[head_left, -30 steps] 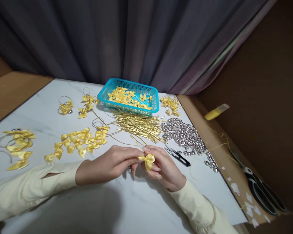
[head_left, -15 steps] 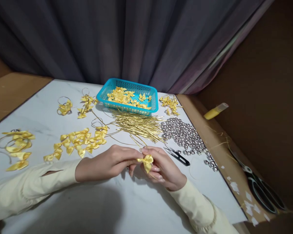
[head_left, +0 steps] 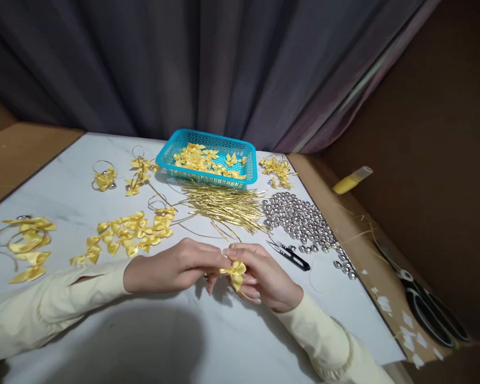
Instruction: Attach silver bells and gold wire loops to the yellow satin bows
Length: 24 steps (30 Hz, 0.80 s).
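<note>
Both hands meet over the front middle of the table around a yellow ribbon bow. My left hand comes in from the left, its fingers pinched at the bow's left side; a bit of silver shows beneath those fingers. My right hand grips the bow from the right, thumb and index finger together above it and the other fingers curled behind. Just beyond the hands lies a bundle of gold cords. Several yellow bows are spread left of the hands, some joined to thin wire loops.
A blue basket of yellow bows stands at the back. Silver bells or beads are heaped at right, near small black thread snips. Large scissors, paper scraps and a yellow tube lie on the brown surface beyond the white tabletop.
The bow and the fingertips have shifted slightly left and down, with the fingers drawn closer together. The whole view has moved a little; the other things stay in place.
</note>
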Each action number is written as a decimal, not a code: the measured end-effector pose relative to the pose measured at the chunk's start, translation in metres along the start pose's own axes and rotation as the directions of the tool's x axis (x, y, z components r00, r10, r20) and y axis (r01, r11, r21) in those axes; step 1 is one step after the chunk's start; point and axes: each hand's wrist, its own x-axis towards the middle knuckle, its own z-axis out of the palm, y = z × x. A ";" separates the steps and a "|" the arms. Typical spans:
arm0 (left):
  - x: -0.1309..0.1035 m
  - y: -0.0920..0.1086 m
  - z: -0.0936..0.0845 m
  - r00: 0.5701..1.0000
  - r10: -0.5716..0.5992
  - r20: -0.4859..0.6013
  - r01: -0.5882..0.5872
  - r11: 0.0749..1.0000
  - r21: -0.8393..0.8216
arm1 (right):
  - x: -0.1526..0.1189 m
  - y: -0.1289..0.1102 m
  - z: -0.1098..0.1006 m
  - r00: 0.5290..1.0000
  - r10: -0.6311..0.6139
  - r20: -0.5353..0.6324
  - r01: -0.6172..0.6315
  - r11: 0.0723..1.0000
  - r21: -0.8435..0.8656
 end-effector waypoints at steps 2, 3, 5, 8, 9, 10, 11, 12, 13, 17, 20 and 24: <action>0.000 0.000 -0.001 1.000 0.002 0.002 -0.002 1.000 -0.028 | 0.000 0.001 -0.001 1.000 0.000 0.004 0.001 1.000 -0.009; 0.001 0.000 -0.001 1.000 0.003 0.002 -0.003 1.000 -0.029 | 0.000 0.002 -0.002 1.000 0.002 0.010 -0.002 1.000 -0.011; 0.001 0.000 -0.003 1.000 0.003 0.004 -0.003 1.000 -0.011 | 0.001 0.003 -0.002 1.000 0.005 0.025 -0.005 1.000 -0.004; 0.001 0.001 -0.004 1.000 0.009 0.005 -0.009 1.000 0.010 | 0.001 0.004 -0.002 0.999 0.008 0.038 -0.009 1.000 0.021; 0.001 0.002 -0.004 1.000 0.020 0.011 -0.020 1.000 0.001 | 0.001 0.003 -0.003 0.999 0.005 0.033 -0.006 1.000 0.022; 0.001 0.003 -0.003 0.999 0.036 0.033 -0.035 0.999 -0.013 | 0.002 0.003 -0.004 1.000 -0.003 0.019 0.002 1.000 0.020; 0.001 0.004 -0.003 0.996 0.051 0.071 -0.049 0.999 -0.024 | 0.002 0.002 -0.005 1.000 -0.014 0.000 0.014 1.000 0.015; 0.001 0.006 -0.002 0.992 0.063 0.113 -0.060 0.998 -0.029 | 0.003 0.001 -0.007 0.999 -0.029 -0.022 0.029 1.000 0.010; 0.001 0.007 -0.001 0.986 0.073 0.150 -0.069 0.997 -0.032 | 0.004 -0.001 -0.009 0.998 -0.043 -0.044 0.044 0.999 0.005; 0.001 0.008 -0.001 0.991 0.046 0.122 -0.043 0.999 -0.027 | 0.006 -0.007 -0.017 0.993 -0.090 -0.081 0.091 0.996 0.002; 0.000 0.006 -0.002 0.999 0.007 0.053 -0.005 0.999 -0.033 | 0.006 -0.010 -0.020 0.989 -0.117 -0.093 0.119 0.993 0.009; 0.000 0.004 -0.001 0.996 -0.062 -0.060 0.057 0.995 -0.081 | 0.002 -0.016 -0.020 0.985 -0.130 -0.117 0.133 0.991 0.023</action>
